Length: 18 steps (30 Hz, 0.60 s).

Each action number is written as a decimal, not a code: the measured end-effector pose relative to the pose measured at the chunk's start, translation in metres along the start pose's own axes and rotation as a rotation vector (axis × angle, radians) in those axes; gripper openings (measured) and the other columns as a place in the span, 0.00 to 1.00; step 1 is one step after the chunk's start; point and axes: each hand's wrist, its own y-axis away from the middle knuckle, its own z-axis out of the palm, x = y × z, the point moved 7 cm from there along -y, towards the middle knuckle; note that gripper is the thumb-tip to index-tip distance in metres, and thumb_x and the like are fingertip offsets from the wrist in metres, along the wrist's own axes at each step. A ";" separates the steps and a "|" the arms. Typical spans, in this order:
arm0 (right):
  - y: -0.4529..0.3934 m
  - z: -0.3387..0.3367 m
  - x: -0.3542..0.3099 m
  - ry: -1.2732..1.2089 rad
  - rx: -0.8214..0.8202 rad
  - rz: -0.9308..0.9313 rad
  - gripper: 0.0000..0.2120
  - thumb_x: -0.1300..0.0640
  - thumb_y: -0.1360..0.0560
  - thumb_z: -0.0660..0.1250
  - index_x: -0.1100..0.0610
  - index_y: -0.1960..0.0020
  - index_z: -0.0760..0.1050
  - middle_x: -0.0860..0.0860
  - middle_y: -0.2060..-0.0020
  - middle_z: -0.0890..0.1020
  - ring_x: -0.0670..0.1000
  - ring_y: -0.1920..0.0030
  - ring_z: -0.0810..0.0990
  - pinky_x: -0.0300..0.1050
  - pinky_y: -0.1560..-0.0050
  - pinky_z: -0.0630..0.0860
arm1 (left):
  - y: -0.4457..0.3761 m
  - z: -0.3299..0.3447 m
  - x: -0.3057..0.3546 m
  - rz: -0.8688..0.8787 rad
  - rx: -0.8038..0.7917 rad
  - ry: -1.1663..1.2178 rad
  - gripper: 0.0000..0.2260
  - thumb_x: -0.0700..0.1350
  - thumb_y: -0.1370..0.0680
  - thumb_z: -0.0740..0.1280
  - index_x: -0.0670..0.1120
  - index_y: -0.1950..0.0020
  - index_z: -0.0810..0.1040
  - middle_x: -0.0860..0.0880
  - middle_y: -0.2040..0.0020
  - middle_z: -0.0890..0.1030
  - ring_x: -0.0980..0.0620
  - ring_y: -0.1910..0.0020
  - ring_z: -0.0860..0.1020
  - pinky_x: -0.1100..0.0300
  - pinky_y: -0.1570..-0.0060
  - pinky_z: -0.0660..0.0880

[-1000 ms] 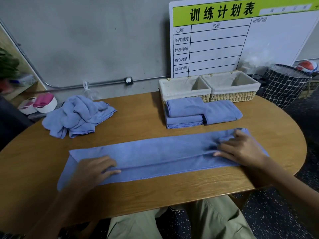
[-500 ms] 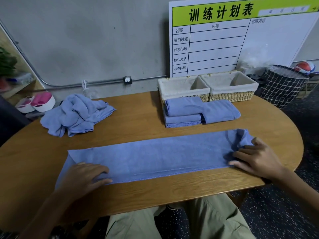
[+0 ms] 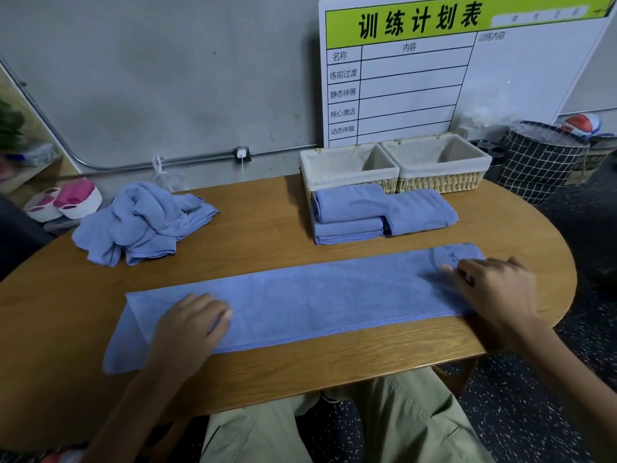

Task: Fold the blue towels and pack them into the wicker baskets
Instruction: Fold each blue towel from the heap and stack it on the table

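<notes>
both grips are flat and wide: left hand (image 3: 187,329) and right hand (image 3: 494,289) press the long towel (image 3: 317,295) on a rounded wooden bench (image 3: 267,225). behind, two lined baskets (image 3: 394,168) against a grey wall; a board (image 3: 460,61) reads "训练计划表". folded towels (image 3: 377,212) lie by the baskets, a crumpled pile (image 3: 140,225) far left.

We have a single wide-angle view, worn on the head, looking forward and down across the bench (image 3: 273,372) toward the wall (image 3: 150,78) behind it. We sit close: both hands reach in from the bottom edge, our lap fills the lower frame, and straight lines bow toward the corners. No second view overlaps this one
</notes>
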 end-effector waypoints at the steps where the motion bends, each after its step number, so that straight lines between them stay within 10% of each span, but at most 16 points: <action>1: -0.002 0.004 -0.008 -0.058 -0.003 0.001 0.26 0.41 0.18 0.54 0.54 0.67 0.74 0.51 0.72 0.75 0.56 0.71 0.74 0.46 0.64 0.64 | -0.002 0.012 0.007 -0.060 -0.052 0.065 0.21 0.56 0.19 0.55 0.46 0.48 0.84 0.51 0.49 0.83 0.48 0.50 0.80 0.54 0.49 0.76; 4: -0.004 0.032 -0.053 -0.278 -0.174 -0.066 0.18 0.42 0.20 0.57 0.52 0.48 0.81 0.51 0.52 0.79 0.56 0.54 0.77 0.52 0.55 0.71 | -0.001 0.051 0.029 -0.183 -0.235 0.114 0.28 0.62 0.21 0.51 0.50 0.31 0.78 0.49 0.27 0.73 0.47 0.28 0.70 0.46 0.31 0.67; 8: 0.015 0.074 -0.052 -0.345 -0.546 0.034 0.32 0.31 0.23 0.46 0.43 0.26 0.67 0.47 0.25 0.67 0.53 0.25 0.64 0.56 0.28 0.62 | 0.012 0.060 0.012 -0.311 -0.337 -0.063 0.32 0.68 0.23 0.48 0.56 0.25 0.71 0.50 0.21 0.65 0.41 0.22 0.62 0.33 0.32 0.62; 18: -0.003 0.064 -0.111 -0.324 -0.574 -0.064 0.33 0.30 0.24 0.42 0.40 0.23 0.61 0.42 0.22 0.60 0.49 0.21 0.54 0.58 0.24 0.50 | -0.006 0.054 0.021 -0.484 -0.414 -0.164 0.34 0.70 0.22 0.43 0.58 0.21 0.63 0.48 0.19 0.58 0.38 0.22 0.57 0.30 0.32 0.61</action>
